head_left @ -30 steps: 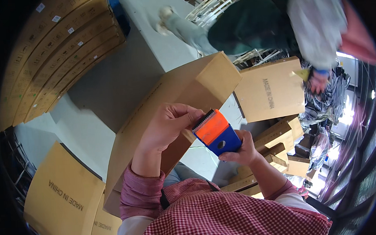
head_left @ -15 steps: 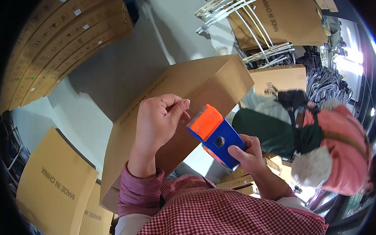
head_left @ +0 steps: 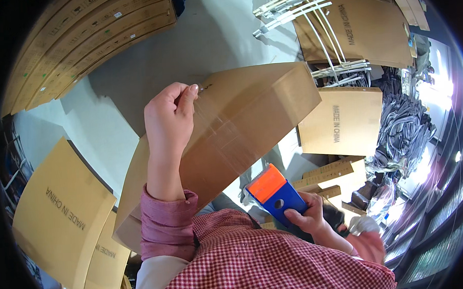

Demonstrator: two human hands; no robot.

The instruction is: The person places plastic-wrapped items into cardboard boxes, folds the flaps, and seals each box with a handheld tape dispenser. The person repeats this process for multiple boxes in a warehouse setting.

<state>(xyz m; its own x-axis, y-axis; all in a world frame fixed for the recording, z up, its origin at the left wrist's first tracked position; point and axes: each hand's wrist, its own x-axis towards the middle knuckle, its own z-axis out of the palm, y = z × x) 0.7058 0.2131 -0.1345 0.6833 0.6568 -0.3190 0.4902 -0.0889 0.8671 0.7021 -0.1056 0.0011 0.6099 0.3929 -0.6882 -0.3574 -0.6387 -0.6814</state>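
My left hand point(head_left: 166, 119) is raised at the box's far left edge, thumb and fingertips pinched together on the end of a strip of clear packing tape point(head_left: 223, 128). The see-through strip runs across the narrow side of a large brown cardboard box point(head_left: 286, 98) toward my right hand; I cannot tell how firmly it lies on the cardboard. My right hand point(head_left: 309, 213) grips a blue tape dispenser point(head_left: 283, 204) with an orange top and a toothed cutting edge. The dispenser sits just off the box's near edge, teeth pointing up and left.
Stacked flat cartons point(head_left: 83, 53) stand at the far left, more cartons point(head_left: 64, 214) at the near left. White metal frames point(head_left: 322, 32) lean at the back right near another carton point(head_left: 339, 121). Dark bundled material point(head_left: 406, 121) lies at right; a person in pink point(head_left: 367, 244) is at lower right.
My left hand has moved up and away to the far edge, and the dispenser has moved down toward me, with tape now stretched between them. The person in pink has moved lower, nearer me.
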